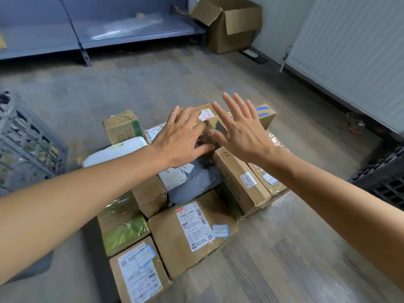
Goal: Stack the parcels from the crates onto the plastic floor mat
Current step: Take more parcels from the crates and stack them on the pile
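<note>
Several cardboard parcels (188, 232) with shipping labels lie packed together on a clear plastic mat (277, 138) on the floor. Among them are a white foam box (115, 152), a grey plastic mailer (194, 182) and a long carton (240, 178). My left hand (183, 138) hovers over the middle of the pile with fingers spread and straight. Beside it my right hand (238, 127) is spread flat too, above a box at the back (205, 112). Neither hand holds anything. Whether they touch the parcels under them is hidden.
A grey plastic crate (26, 145) stands at the left and a dark crate (384, 182) at the right edge. At the back are a blue metal shelf (105, 33) and an open cardboard box (229, 25). A white ribbed panel (349, 47) runs along the right.
</note>
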The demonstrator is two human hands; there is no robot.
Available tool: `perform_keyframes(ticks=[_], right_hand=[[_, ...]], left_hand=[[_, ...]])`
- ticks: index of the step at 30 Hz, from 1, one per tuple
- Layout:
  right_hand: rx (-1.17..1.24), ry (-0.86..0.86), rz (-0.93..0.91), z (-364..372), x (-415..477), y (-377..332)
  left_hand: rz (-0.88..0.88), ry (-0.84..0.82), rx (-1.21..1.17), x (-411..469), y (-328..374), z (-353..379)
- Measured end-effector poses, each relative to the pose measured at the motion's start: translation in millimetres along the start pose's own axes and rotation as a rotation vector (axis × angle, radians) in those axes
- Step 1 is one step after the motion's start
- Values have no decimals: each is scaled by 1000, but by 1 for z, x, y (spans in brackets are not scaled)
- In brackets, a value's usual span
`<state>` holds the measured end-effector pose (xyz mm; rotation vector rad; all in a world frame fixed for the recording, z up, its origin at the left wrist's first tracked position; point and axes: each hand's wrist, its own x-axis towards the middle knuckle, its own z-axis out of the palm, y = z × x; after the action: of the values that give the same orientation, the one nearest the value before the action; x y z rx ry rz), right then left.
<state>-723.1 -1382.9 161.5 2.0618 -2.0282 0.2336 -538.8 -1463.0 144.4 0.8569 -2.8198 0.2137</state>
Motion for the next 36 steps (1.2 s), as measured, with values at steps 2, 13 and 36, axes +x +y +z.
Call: perform_keyframes(ticks=[2, 13, 36], right_hand=[[-3, 15, -14, 2, 1, -2], [244, 183, -190, 18, -38, -58], [464, -243, -290, 116, -158, -140]], left_hand=[[-1, -19, 22, -8, -4, 6], [-8, -112, 3, -25, -10, 21], [6, -391, -104, -206, 54, 59]])
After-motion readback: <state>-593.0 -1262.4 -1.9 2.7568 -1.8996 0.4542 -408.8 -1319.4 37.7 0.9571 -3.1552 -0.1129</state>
